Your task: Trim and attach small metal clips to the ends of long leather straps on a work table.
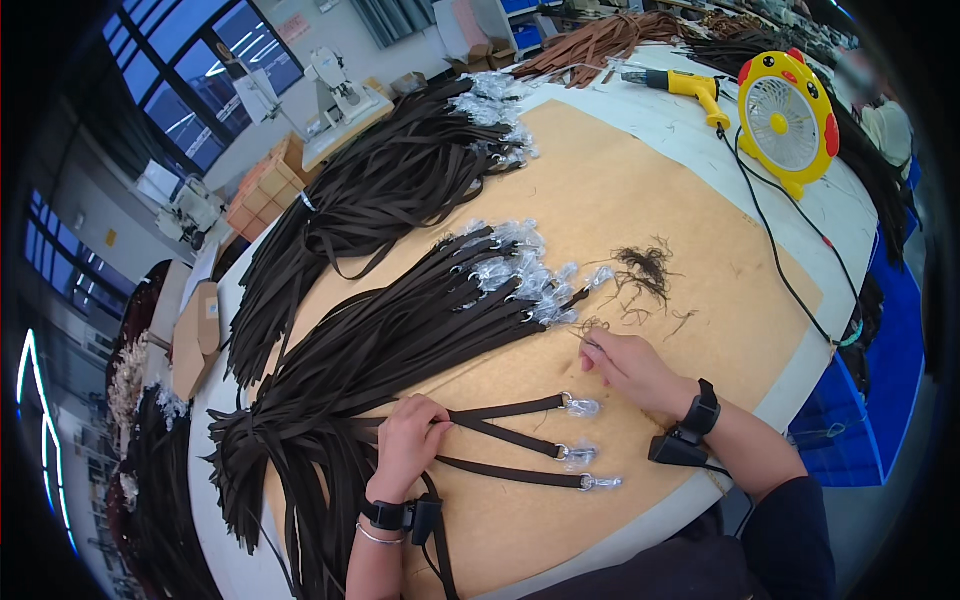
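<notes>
Pinched between the fingers and thumb of my left hand (408, 440) is a black strap (510, 409), near the middle of the board. Three straps fan out to the right from about there, each ending in a metal clasp wrapped in clear plastic (582, 407). My right hand (632, 368) is closed just right of the big strap bundle (400, 335), its fingertips round something small and dark that I cannot make out. Just beyond that hand lies a tangle of dark thread clippings (643, 270). Both wrists wear black bands with small boxes.
Another heap of black straps (370, 190) lies farther back. At the far right stand a yellow heat gun (690, 86) and a yellow animal-shaped fan (785, 115) with trailing cords. Brown straps (605, 48) lie at the back edge. Blue bins (845, 420) sit below the right table edge.
</notes>
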The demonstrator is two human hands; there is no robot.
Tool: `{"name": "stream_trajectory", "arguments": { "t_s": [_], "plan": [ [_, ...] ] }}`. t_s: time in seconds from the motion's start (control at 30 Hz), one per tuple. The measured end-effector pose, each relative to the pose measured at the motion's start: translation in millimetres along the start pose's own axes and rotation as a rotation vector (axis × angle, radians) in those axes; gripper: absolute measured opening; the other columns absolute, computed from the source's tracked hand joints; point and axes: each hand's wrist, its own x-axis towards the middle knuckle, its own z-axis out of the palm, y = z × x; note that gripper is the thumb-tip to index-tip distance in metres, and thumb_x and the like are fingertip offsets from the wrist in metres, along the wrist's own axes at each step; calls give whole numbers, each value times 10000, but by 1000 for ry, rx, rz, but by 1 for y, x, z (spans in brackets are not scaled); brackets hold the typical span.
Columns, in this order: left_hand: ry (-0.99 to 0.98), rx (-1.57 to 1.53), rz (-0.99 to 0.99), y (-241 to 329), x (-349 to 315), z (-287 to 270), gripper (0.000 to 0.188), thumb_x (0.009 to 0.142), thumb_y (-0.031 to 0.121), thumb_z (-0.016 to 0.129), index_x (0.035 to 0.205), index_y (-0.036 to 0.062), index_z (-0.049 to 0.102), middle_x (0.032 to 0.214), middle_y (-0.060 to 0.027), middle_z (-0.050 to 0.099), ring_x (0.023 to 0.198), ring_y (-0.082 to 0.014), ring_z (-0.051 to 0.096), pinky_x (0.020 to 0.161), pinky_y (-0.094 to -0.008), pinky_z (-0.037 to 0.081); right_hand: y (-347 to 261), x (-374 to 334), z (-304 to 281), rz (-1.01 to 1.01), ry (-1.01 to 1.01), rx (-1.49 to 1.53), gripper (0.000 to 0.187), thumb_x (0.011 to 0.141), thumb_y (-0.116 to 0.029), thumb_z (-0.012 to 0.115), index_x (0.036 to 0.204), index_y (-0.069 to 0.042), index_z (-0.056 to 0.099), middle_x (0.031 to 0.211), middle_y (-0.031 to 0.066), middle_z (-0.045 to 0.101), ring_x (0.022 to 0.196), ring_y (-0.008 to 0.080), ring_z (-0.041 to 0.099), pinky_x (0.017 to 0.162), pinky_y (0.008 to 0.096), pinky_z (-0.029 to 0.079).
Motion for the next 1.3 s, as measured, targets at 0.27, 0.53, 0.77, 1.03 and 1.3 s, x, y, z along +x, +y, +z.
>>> {"name": "stream_trajectory", "arguments": {
  "t_s": [0.27, 0.53, 0.77, 1.03, 1.3],
  "plan": [
    [-11, -412, -367, -7, 4, 8, 78, 861, 9, 704, 882, 29, 632, 846, -44, 650, 781, -148, 631, 712, -279, 517, -2, -4, 3, -12, -68, -67, 144, 1029, -184, 450, 1052, -59, 519, 859, 122, 677, 807, 325, 669, 707, 423, 513],
    [28, -1103, -253, 14, 31, 6, 73, 921, -14, 656, 961, 16, 603, 880, -14, 636, 795, -68, 603, 739, -216, 512, 2, -2, -8, -45, 19, -102, 167, 1033, -192, 444, 1046, -56, 540, 830, 117, 677, 779, 325, 667, 693, 423, 509],
    [-123, -442, 248, 89, 110, 55, 272, 871, 29, 683, 1142, 53, 666, 945, -78, 673, 854, -205, 661, 754, -301, 527, 0, 8, -46, 3, 308, 119, 207, 1052, -203, 437, 1071, -41, 564, 768, 73, 651, 593, 212, 609, 588, 337, 484],
    [-183, -154, 426, 110, 105, 53, 439, 840, 39, 664, 1271, 117, 643, 1202, -121, 587, 1078, -300, 588, 926, -392, 486, 29, 9, -32, 159, 233, 400, 266, 1077, -244, 421, 1077, -21, 566, 857, 62, 670, 732, 142, 666, 647, 298, 543],
    [-359, -197, 275, 85, 54, 46, 88, 871, 79, 666, 950, 73, 705, 867, -79, 657, 815, -278, 652, 716, -366, 516, 72, 30, -8, 278, 48, 902, 294, 1069, -257, 450, 1234, -24, 519, 1203, 110, 629, 1054, 194, 648, 850, 346, 581]
  ]
}}
